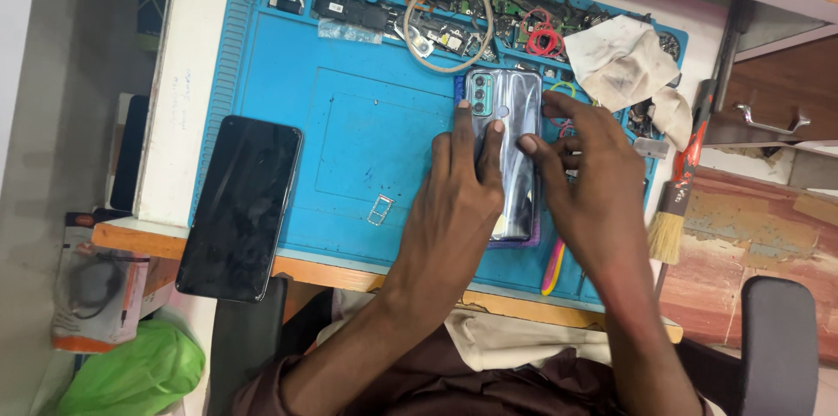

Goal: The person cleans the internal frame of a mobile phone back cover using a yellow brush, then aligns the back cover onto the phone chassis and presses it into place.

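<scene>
Fingers of our left hand (458,206) and right hand (585,176) press flat, unclenched, on the glossy grey-blue smartphone (506,150) lying camera-side up on the blue silicone mat (349,119); a black phone (240,206) lies at nine o'clock.

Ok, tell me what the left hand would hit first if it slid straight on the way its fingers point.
The left hand points up the phone's back; beyond its top edge, probably the coiled cable ring among the loose parts, though depth is unclear.
</scene>
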